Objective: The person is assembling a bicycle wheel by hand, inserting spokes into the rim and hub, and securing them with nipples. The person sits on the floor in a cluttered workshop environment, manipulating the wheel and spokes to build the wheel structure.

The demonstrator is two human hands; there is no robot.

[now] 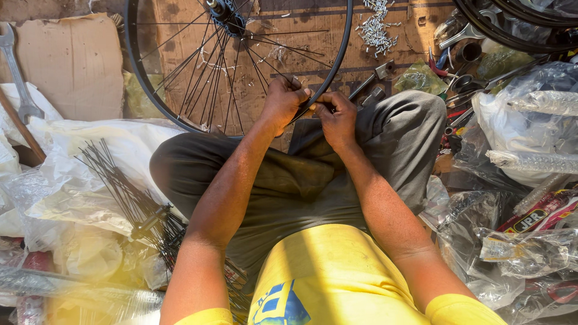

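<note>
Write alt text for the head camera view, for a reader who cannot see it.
A seated person's left hand and right hand grip the near rim of a black spoked bicycle wheel lying on cardboard. Loose black spokes lie on white plastic at their left, a pile of small metal nipples sits beyond the wheel, and tools and plastic bags crowd the right.

Cardboard-covered floor [72, 66] bearing a spanner [17, 72], scattered spoke nipples [376, 27], loose black spokes [129, 192], plastic bags [530, 114]
</note>
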